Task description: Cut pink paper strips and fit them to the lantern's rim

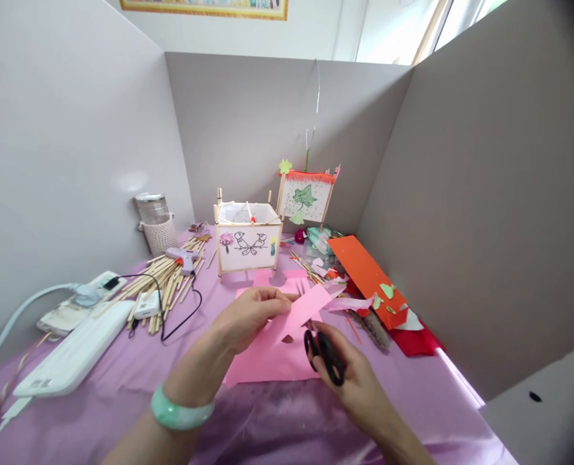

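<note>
My left hand (248, 316), with a green bangle (180, 410) on its wrist, pinches a strip of pink paper (306, 311) above the table. My right hand (349, 371) grips black-handled scissors (323, 352), whose blades point up into the pink strip. A larger pink sheet (267, 361) lies flat under both hands on the purple cloth (277, 426).
Two paper lanterns stand behind: one with a bird drawing (248, 242), one with a green leaf (306, 197). A pile of wooden sticks (170, 281), a glue gun (184, 258), a power strip (73, 355) and a jar (155, 223) lie left. Orange card (364, 274) and scraps lie right. Grey partitions enclose the table.
</note>
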{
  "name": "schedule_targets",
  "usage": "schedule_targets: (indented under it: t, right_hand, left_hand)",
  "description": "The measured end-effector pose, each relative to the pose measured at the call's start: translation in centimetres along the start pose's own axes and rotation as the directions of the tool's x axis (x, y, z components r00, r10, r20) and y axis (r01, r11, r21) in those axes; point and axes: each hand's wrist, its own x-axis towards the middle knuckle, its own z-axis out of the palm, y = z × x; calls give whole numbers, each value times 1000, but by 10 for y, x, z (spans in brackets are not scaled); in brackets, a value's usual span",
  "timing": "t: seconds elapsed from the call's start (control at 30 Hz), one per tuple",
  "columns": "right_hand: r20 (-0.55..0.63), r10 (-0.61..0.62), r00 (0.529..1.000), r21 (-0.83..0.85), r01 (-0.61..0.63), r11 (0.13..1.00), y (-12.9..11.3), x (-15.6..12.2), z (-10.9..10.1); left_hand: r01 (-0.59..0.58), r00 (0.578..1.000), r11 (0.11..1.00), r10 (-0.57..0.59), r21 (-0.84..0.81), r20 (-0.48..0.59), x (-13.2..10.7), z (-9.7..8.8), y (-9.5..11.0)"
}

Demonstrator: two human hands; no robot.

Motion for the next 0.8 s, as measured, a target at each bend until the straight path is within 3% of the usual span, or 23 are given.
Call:
schedule_targets:
  t: [0.03, 0.1, 0.23, 0.33, 0.4, 0.5, 0.57, 0.63, 0.7, 0.8]
  right_hand:
    - [4, -2, 1000, 0, 2, 1000, -2, 2, 6]
    - [11, -1, 1000, 21, 0, 1000, -7, 5, 14]
    - [75, 24, 997, 129, -34, 991, -16, 5, 16]
    - [224, 24, 974, 299, -92, 950, -21, 5, 12]
    - [321, 54, 946, 487, -213, 847, -20, 6, 11]
    - [402, 89, 911, 735, -379, 563, -11, 7, 12]
    - [405, 109, 908, 826, -415, 382, -3, 7, 14]
    - [389, 143, 910, 867, -414, 277, 2, 5, 15]
    - [371, 163, 914, 872, -403, 278, 4, 1, 13]
    - [372, 149, 916, 814, -399, 423, 5, -8, 7]
  left_hand:
    - [99, 987, 995, -94, -30, 133, 1, 0, -2]
    - [180, 958, 983, -167, -35, 232, 5, -1, -5]
    - [168, 971, 986, -163, -15, 173, 8, -6, -7]
    - [163, 975, 987, -161, -2, 156, 6, -7, -6]
    - [158, 972, 987, -156, 3, 174, 4, -7, -6]
    - [148, 968, 989, -146, 6, 203, 2, -7, -5]
    - [134, 969, 991, -136, 19, 207, 2, -7, -6]
    - [109, 976, 994, -111, 23, 189, 1, -8, -5]
    - [89, 984, 996, -88, 0, 157, 0, -10, -3]
    - [87, 990, 995, -82, -39, 111, -3, -14, 5]
